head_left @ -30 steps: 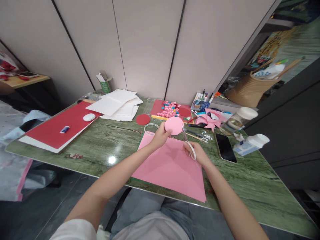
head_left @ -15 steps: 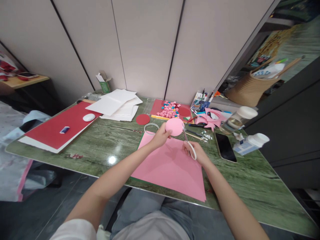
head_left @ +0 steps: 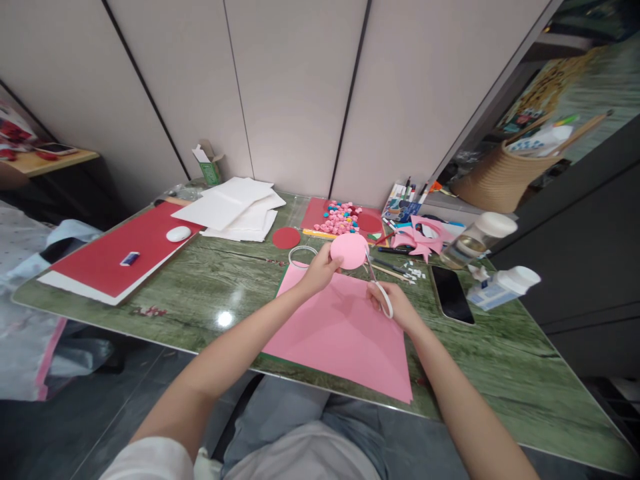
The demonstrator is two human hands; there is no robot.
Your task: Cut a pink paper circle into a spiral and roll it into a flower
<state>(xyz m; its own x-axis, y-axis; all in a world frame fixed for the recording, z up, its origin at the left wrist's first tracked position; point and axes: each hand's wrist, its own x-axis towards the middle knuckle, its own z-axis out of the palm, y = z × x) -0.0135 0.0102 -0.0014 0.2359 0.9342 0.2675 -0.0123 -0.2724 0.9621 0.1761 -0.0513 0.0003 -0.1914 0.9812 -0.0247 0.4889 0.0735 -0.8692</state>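
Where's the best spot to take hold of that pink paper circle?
Probably pinch the pink circle by its far rim, coming from the far side: it's thin, the left hand holds its near-left edge, and the scissors are at its right edge.

The pink circle [head_left: 349, 251] is matt, smooth paper; the scissors [head_left: 381, 289] have metal blades; the wood-grained table [head_left: 200, 287] looks glossy.

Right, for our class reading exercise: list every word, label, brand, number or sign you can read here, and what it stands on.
No text can be read with certainty.
Green box by the wall: print too small.
Pen box: markings too small.
White bottle: label too blurred.
Small blue-and-white item on the red sheet: any marking too small.
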